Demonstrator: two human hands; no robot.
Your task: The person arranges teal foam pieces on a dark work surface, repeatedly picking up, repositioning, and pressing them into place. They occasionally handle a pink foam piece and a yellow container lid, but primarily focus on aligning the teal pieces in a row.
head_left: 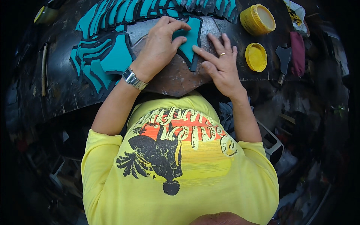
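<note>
The dark, scuffed counter spans the upper half of the frame, curving with the lens. Across the upper left and top centre lie overlapping rows of teal pieces with black edges, fanned in stacks. At upper centre sits a grey, worn work slab, on which the single teal piece rests flat. The left hand, at upper centre, presses down on the left side of this piece; its fingers are curled narrow over the piece's upper edge, gripping it against the slab. A metal wristwatch bands the left wrist. The right hand, just right of centre, lies with fingers spread wide, the index fingertip touching the lower right edge of the teal piece; a ring shows on one finger. At upper right stands an open yellow jar, with its yellow lid lying flat below it on the counter. A dark hand tool lies just right of the lid.
</note>
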